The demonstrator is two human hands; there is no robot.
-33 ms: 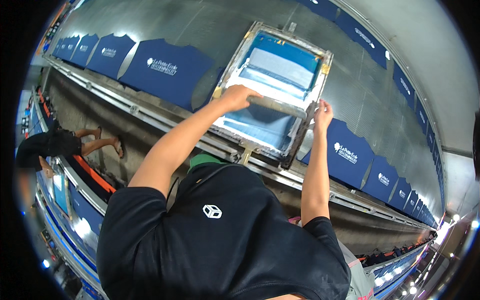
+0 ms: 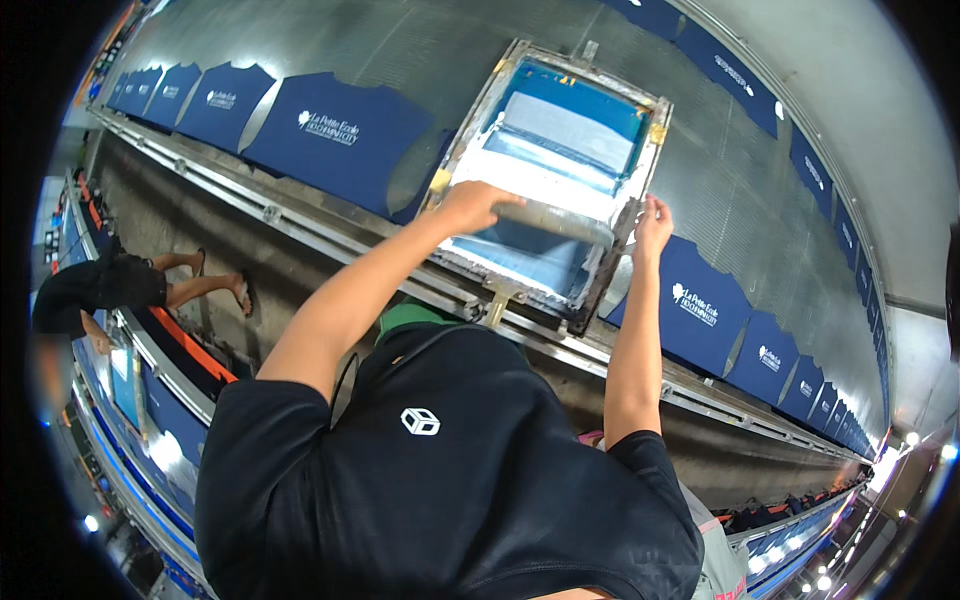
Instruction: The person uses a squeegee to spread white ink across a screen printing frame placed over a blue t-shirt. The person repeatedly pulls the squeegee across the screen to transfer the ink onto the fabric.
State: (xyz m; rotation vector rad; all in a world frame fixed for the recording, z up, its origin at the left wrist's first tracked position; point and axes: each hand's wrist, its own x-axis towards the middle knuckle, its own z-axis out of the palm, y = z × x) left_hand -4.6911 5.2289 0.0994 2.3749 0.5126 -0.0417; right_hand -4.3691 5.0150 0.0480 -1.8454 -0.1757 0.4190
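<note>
My left hand is closed round the left end of a long squeegee, which lies across a screen-printing frame. White ink covers the mesh just beyond the squeegee, and blue mesh shows on its near side. At the frame's right edge my right hand has its fingers curled against the rim, apart from the squeegee. Beneath the frame, the garment is mostly hidden; a dark blue edge shows on the left.
Navy shirts with white prints lie along the long table, including one to the left and one to the right. A metal rail runs along the near edge. Another person is at a table far left.
My left hand and the squeegee have moved slightly toward me across the mesh, and more white shows beyond the blade. My right hand stays at the frame's edge.
</note>
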